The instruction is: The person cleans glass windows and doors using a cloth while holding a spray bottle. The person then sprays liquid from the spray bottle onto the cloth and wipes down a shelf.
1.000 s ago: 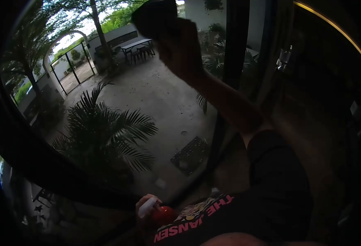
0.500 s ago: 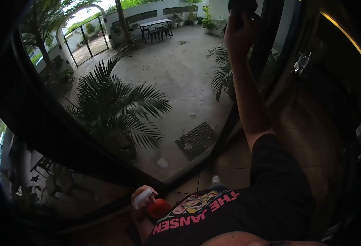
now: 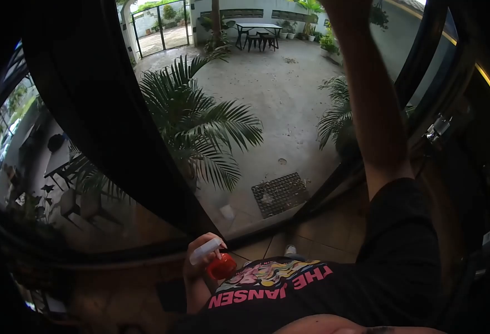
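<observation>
My left hand is low at the left of my body, its fingers closed round a spray bottle. The bottle has a red body and a whitish spray head, and part of it is hidden by my fingers. My right arm is stretched up and forward in front of a large glass pane. Only the base of my right hand shows at the upper edge of the view; its fingers, and anything in them, are cut off.
Dark frame posts border the glass. Beyond it are a palm, a perforated mat and a table with stools. A metal fitting is at the right.
The view has swung left, so the yard appears further right. My right hand, earlier visible with a dark thing in it, now mostly passes beyond the upper edge. The spray bottle stays in my left hand.
</observation>
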A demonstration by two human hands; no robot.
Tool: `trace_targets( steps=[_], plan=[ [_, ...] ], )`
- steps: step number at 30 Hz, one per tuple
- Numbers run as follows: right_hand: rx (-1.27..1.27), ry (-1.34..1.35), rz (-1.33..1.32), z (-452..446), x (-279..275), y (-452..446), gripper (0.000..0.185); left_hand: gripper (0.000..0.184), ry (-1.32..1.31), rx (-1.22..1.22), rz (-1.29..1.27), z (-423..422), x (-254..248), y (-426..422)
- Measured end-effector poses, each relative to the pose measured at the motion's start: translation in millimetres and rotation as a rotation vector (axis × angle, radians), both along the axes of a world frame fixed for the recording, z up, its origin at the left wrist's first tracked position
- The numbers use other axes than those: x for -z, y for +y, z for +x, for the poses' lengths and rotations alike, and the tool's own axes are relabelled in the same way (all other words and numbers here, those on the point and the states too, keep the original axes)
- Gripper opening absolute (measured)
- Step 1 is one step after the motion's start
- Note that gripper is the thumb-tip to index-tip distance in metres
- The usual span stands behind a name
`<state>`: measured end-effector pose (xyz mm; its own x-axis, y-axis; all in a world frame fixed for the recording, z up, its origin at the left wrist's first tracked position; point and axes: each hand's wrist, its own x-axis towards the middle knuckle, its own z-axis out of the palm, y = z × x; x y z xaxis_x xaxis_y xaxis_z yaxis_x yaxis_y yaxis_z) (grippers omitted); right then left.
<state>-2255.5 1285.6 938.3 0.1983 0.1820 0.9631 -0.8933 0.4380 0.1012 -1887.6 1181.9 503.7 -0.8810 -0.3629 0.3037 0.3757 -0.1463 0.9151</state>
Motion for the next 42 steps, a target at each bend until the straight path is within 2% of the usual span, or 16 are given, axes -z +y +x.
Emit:
trace_targets(
  steps=[2, 3, 4, 8, 10, 12, 14, 17, 22, 26, 27, 30, 34, 38, 40, 42],
  plan=[
    [-0.024, 0.405, 0.229, 62.6, 94.1, -51.6, 0.007, 0.052, 0.012, 0.001, -0.008, 2.5, 0.7, -3.0],
    [-0.233, 0.401, 0.559, 90.6, 149.9, -43.2, 0.008, 0.053, 0.014, -0.006, -0.016, 6.0, 0.3, -0.3],
    [-0.206, 0.521, 0.727, 92.2, 208.0, -56.5, 0.007, 0.053, 0.011, -0.007, -0.026, 6.2, -1.9, 2.0],
    [-0.253, 0.505, 0.811, 64.9, 217.5, -18.2, 0.02, 0.058, 0.014, -0.144, -0.076, 6.9, -22.2, 4.3],
    [-0.358, 0.223, 0.608, 18.7, 194.3, 14.7, 0.028, 0.058, -0.004, -0.161, -0.092, 19.9, -16.7, -2.1],
    [0.065, 0.03, 0.332, -57.6, 190.4, 62.8, 0.022, 0.06, -0.023, -0.264, -0.125, 31.7, -8.7, -8.8],
    [0.141, -0.106, -0.03, -122.5, 183.5, 105.7, 0.019, 0.06, -0.034, -0.263, -0.103, 37.2, -10.1, -6.3],
    [0.352, -0.326, -0.255, -210.9, 211.7, 168.4, 0.026, 0.06, -0.122, -0.243, -0.073, 46.7, -16.3, -9.3],
    [0.279, -0.449, -0.402, -168.5, 217.1, 113.7, 0.02, 0.062, -0.131, -0.095, -0.072, -3.5, -27.7, -9.5],
    [-0.166, -0.37, -0.066, -56.6, 242.9, 74.0, 0.018, 0.061, -0.137, 0.124, -0.074, -64.2, -51.1, 21.4],
    [0.015, -0.277, 0.116, -41.0, 254.2, 84.4, 0.026, 0.06, -0.142, 0.182, -0.091, -80.2, -58.3, 29.9],
    [-0.15, -0.136, 0.317, -32.8, 295.0, 106.0, 0.021, 0.06, -0.163, 0.337, -0.139, -126.1, -77.3, 59.2],
    [-0.075, -0.286, 0.723, -35.8, 366.4, 174.7, 0.019, 0.057, -0.144, 0.508, -0.14, -172.3, -75.1, 80.7],
    [-0.235, -1.056, 0.907, -38.8, 483.2, 280.8, 0.024, 0.049, -0.156, 0.618, -0.128, -209.7, -63.0, 114.3],
    [-0.369, -1.372, 0.536, -23.5, 546.0, 344.2, 0.036, 0.042, -0.247, 0.612, -0.174, -227.7, -64.3, 141.1],
    [-0.539, -1.699, -0.096, 13.4, 566.2, 402.9, 0.038, 0.039, -0.287, 0.596, -0.199, -242.6, -59.7, 173.9]
  ],
)
